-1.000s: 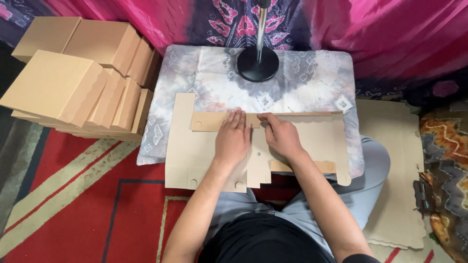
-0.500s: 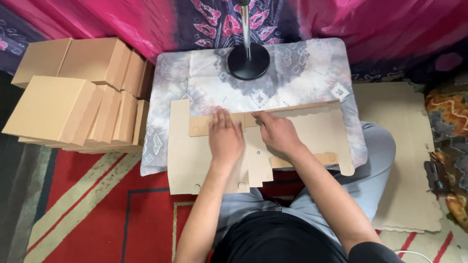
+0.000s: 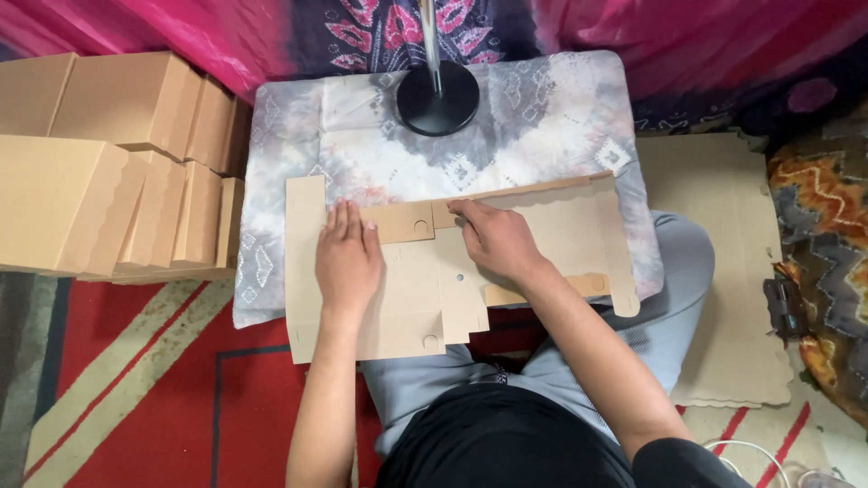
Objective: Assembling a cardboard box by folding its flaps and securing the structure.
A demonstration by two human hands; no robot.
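Note:
A flat die-cut cardboard box blank (image 3: 561,226) lies on a grey patterned cushion (image 3: 542,108) over my lap. My left hand (image 3: 345,258) rests flat on the blank's left half, palm down with fingers together. My right hand (image 3: 495,239) presses on the middle of the blank, its fingertips at the edge of a long flap (image 3: 398,220) that is folded over along the far side. The flap's right end (image 3: 542,188) stands slightly raised. Neither hand grips anything.
A pile of folded cardboard boxes (image 3: 99,172) sits at the left on the red striped rug (image 3: 136,380). A black round stand base (image 3: 438,98) with a pole stands at the cushion's far edge. Flat cardboard sheets (image 3: 723,298) lie at the right.
My left hand has slid left along the blank, away from my right hand. The far flap lies flatter on its left part. The camera view has shifted slightly.

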